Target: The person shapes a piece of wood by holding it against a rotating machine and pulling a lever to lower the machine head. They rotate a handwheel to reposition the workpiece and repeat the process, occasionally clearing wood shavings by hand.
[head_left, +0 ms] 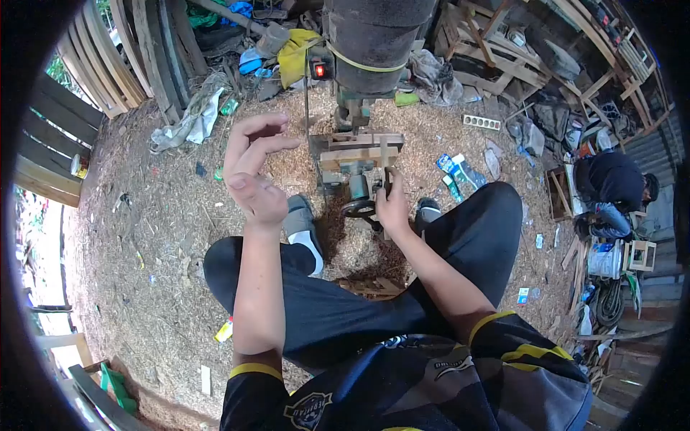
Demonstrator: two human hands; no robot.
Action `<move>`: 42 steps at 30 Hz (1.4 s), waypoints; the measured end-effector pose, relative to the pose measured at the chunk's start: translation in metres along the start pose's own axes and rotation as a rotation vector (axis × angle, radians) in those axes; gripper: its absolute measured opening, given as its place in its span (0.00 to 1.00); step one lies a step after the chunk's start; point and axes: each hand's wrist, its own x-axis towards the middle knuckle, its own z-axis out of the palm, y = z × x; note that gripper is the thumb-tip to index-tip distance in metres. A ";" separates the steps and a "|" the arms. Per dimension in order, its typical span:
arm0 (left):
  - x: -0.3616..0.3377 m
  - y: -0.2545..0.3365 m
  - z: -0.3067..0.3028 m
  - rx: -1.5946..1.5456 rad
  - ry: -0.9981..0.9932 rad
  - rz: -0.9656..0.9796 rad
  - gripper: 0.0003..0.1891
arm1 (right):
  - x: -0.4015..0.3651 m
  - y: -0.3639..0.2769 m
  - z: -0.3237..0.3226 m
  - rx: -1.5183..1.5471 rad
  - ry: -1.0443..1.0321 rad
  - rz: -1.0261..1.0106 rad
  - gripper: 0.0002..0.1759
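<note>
My left hand (257,169) is raised to the left of a floor-standing machine, with its fingers curved and apart and nothing between them. My right hand (392,208) is closed around a narrow dark handle (389,179) at the front of the machine. Just left of that hand is a black handwheel (358,208). Behind it, a wooden piece (359,155) lies across the machine's bed, below the spindle area. A large dark cylindrical motor housing (370,43) with a yellow band stands above. The handle's far end is hard to make out.
A switch box (320,70) with a red light sits left of the motor. Wood shavings (165,237) cover the floor. Blue packets (460,172) lie to the right. Another person (611,183) bends over at the far right. Planks (100,57) lean at the upper left.
</note>
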 end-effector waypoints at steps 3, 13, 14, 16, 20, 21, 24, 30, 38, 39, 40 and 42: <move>0.003 -0.016 0.008 -0.003 0.005 -0.010 0.58 | 0.015 0.000 0.008 -0.117 -0.017 0.090 0.31; 0.005 -0.021 -0.001 0.003 -0.037 -0.048 0.57 | 0.002 -0.034 0.033 -0.283 -0.322 -0.085 0.35; 0.005 -0.022 -0.001 -0.010 -0.037 -0.045 0.57 | 0.003 -0.031 0.030 -0.253 -0.351 -0.038 0.35; 0.005 -0.022 0.001 -0.011 -0.040 -0.043 0.57 | 0.001 -0.043 0.016 -0.189 -0.356 0.001 0.35; 0.007 -0.021 0.005 -0.019 -0.046 -0.047 0.57 | -0.013 -0.025 0.010 -0.152 -0.214 0.087 0.35; 0.008 -0.020 0.007 -0.020 -0.048 -0.040 0.57 | -0.013 -0.023 0.008 -0.180 -0.188 0.115 0.35; 0.013 -0.014 0.013 -0.018 -0.061 -0.024 0.57 | -0.009 -0.023 0.007 -0.263 -0.278 0.125 0.36; 0.016 -0.014 0.024 -0.004 -0.102 -0.023 0.56 | -0.006 -0.027 0.014 -0.143 -0.423 0.002 0.35; 0.017 -0.010 0.034 0.001 -0.133 -0.016 0.57 | -0.006 -0.017 0.001 -0.178 -0.285 0.051 0.34; 0.018 -0.011 0.035 0.004 -0.134 -0.015 0.56 | -0.005 -0.019 0.002 -0.185 -0.324 0.054 0.34; 0.018 -0.012 0.037 0.004 -0.135 -0.016 0.56 | -0.005 -0.020 0.002 -0.194 -0.363 0.058 0.35; 0.018 -0.012 0.042 -0.005 -0.138 -0.012 0.56 | -0.006 -0.018 0.010 -0.144 -0.420 -0.060 0.36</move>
